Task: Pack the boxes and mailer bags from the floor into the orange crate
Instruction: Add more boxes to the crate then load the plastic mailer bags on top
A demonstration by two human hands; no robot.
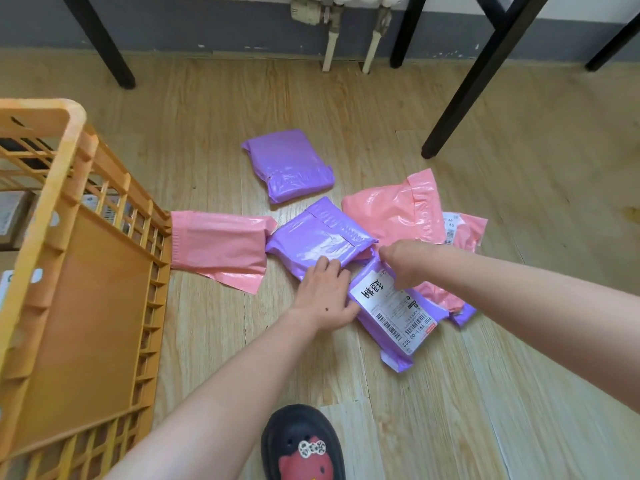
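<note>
- Crowding the wooden floor [519, 237] beside the orange crate [79, 271]: pink mailer bags [221, 247].
- Left hand [323, 294] and right hand [398, 268] each grip the white-labelled purple mailer [391, 306].

Indoor room serving as a parcel-packing spot; home or small office, can't tell. Wood-look plank floor [450, 393] throughout. At 12 o'clock, a radiator valve [313, 12] with two white pipes [329, 50] dropping to the floor against a grey wall band [207, 29]. Black metal furniture legs [481, 71] from 11 to 2 o'clock. Orange crate [86, 289] at 9 o'clock, labelled boxes [10, 213] inside. Pink and purple mailer bags [287, 164] strewn mid-floor; the labelled purple mailer [391, 306] carries a barcode shipping label. House slipper [301, 445] at 6 o'clock.
</note>
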